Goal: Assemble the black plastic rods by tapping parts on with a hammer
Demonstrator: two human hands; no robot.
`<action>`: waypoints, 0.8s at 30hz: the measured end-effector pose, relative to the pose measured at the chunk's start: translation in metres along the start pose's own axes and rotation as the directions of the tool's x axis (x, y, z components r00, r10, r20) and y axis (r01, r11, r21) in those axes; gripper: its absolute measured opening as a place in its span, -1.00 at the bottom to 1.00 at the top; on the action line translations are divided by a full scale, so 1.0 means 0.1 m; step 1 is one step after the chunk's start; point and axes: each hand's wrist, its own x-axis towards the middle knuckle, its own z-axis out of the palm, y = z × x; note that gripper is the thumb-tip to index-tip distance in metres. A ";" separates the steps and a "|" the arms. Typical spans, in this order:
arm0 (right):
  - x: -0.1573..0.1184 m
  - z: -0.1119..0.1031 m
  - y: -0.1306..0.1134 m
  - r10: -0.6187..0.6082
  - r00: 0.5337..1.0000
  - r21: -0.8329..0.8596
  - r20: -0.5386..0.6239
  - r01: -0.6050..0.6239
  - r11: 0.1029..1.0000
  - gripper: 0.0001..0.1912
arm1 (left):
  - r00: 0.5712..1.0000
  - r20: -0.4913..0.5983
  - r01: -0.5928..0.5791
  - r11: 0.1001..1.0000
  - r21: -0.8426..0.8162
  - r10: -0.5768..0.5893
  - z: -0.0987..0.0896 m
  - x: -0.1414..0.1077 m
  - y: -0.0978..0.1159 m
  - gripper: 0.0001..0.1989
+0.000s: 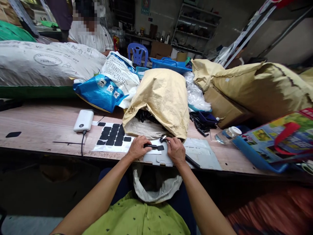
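My left hand (139, 148) pinches a slim black pen-like piece (151, 146) just above the table's front edge. Its tip points right, towards a small black rounded patch (160, 148). My right hand (176, 150) is closed around a hammer; the metal hammer head (163, 138) shows left of the fingers, and the black handle (192, 161) sticks out to the lower right. Under both hands lies a flat grey board (205, 156). Left of them is a white sheet (97, 148) bearing rows of black rounded squares. Behind stands a tan paper sack (163, 88), its mouth facing me, with dark pieces inside.
A white power bank (83, 120) with a cable sits left. Black parts (199, 124) lie right of the sack, near a clear jar (228, 134) and a colourful bag (281, 137). Large sacks (49, 62) line the back. Across the table sits a person in white (90, 37).
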 end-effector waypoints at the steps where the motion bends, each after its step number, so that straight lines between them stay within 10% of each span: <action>1: 0.00 0.00 -0.01 0.000 1.000 -0.005 0.003 0.000 1.000 -0.70 | 1.000 0.003 0.000 1.000 0.006 0.000 -0.01 0.00 0.01 -0.85; 16: 0.00 0.00 -0.01 0.016 1.000 0.005 0.014 -0.016 1.000 -0.71 | 0.994 0.046 -0.105 0.993 0.056 0.102 -0.07 -0.11 0.20 -0.84; 21: 0.01 0.00 -0.01 0.024 1.000 0.002 0.020 -0.024 1.000 -0.72 | 0.906 0.371 -0.168 0.978 -0.124 0.203 0.03 -0.66 0.58 -0.75; 24: 0.01 0.00 -0.02 0.025 1.000 0.008 0.015 -0.025 1.000 -0.72 | 0.846 0.530 -0.117 0.988 0.097 0.048 0.28 -0.94 0.60 -0.81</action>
